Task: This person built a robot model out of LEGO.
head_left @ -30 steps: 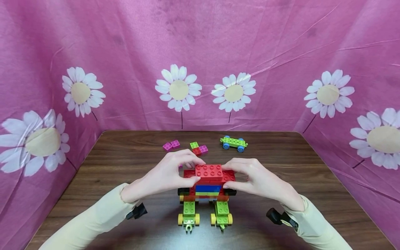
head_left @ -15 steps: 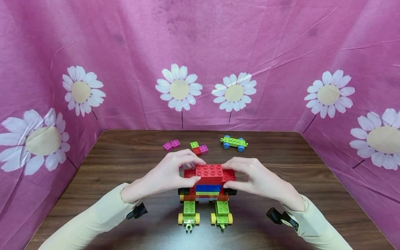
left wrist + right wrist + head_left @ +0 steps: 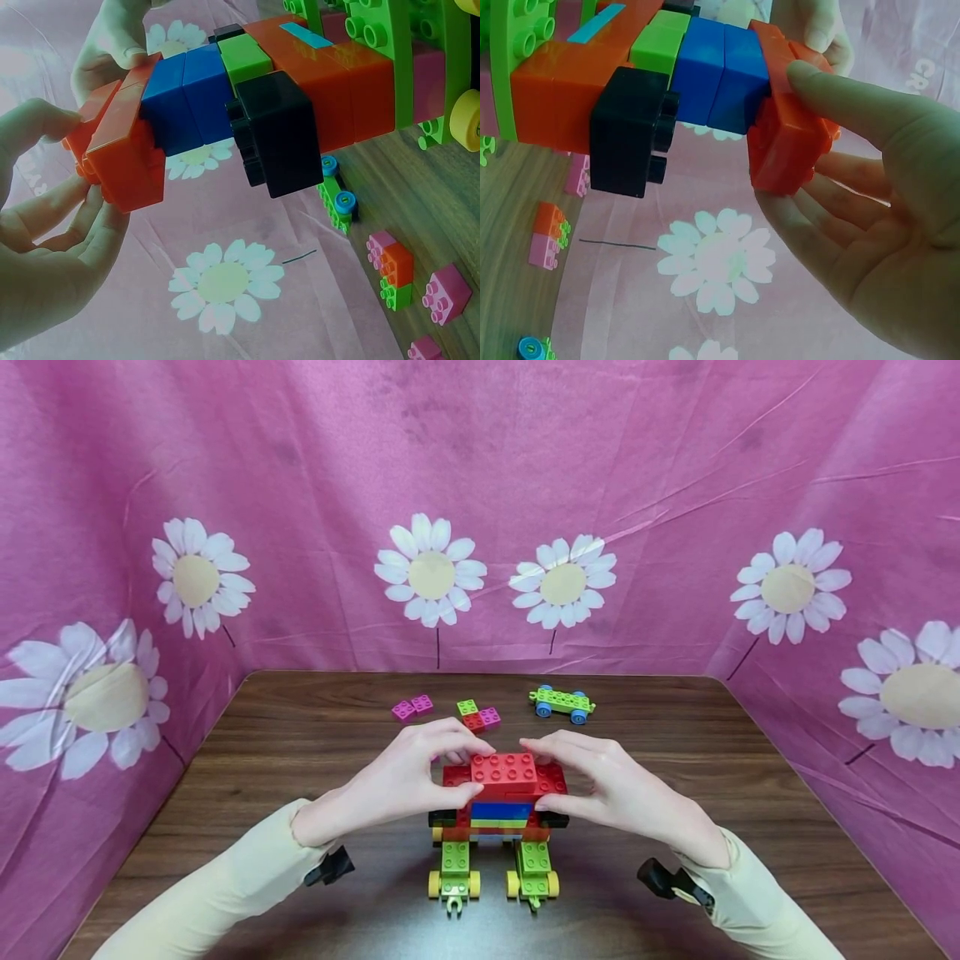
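Note:
A toy-brick figure stands on the table, topped by a red brick (image 3: pixel 503 770) set on a wider red row (image 3: pixel 552 779). Below come blue bricks (image 3: pixel 499 812), a black brick (image 3: pixel 279 135) at each side, and two green wheeled bases (image 3: pixel 535 864) with yellow wheels. My left hand (image 3: pixel 408 768) pinches the top red brick from the left, thumb in front and fingers behind. On the other side my right hand (image 3: pixel 622 785) grips the red row, thumb against its front, as the right wrist view shows. Its index fingertip reaches behind the top brick.
Toward the back of the table (image 3: pixel 300 727) lie loose pink bricks (image 3: pixel 412 707) and a cluster of green, red and pink bricks (image 3: pixel 473 722). A green wheeled base (image 3: pixel 561 702) with blue wheels stands to their right. A pink flowered cloth (image 3: pixel 480 460) surrounds the table.
My right index finger has shifted left along the back of the top red brick. The left hand keeps its hold, and the figure stays almost still.

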A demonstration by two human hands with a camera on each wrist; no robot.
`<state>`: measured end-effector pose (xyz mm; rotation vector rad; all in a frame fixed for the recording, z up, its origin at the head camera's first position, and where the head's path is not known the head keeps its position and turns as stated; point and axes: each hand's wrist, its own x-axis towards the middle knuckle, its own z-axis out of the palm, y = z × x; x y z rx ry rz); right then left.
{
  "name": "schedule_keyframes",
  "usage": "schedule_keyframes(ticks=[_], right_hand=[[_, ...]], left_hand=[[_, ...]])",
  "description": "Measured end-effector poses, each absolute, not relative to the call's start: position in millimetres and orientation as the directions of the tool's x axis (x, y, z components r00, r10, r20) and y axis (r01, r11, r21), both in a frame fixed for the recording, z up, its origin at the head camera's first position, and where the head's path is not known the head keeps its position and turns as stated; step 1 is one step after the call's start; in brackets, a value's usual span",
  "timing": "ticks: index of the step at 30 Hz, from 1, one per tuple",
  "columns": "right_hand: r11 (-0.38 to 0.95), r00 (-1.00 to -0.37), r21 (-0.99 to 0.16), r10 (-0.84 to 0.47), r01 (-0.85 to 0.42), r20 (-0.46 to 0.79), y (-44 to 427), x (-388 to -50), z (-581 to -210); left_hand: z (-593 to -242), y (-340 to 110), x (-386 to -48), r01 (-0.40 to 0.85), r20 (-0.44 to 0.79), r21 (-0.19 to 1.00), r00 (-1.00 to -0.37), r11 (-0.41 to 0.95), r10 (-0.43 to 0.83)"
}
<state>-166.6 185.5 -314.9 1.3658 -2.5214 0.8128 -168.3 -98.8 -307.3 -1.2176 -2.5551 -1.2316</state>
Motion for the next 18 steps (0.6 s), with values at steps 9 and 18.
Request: schedule_keyframes(ticks=[9, 18], right_hand=[[0.399, -0.544, -0.392, -0.738, -0.829, 0.399, 181, -164, -315], [0.432, -0.566, -0.375, -0.705, -0.82, 0.426, 173, -161, -314]], left_hand=[[-309, -97, -169, 0.666, 0.35, 0.648, -0.692, 0.37, 0.631], [-309, -98, -167, 0.67, 0.345, 0.642, -0.687, 0.373, 0.64]])
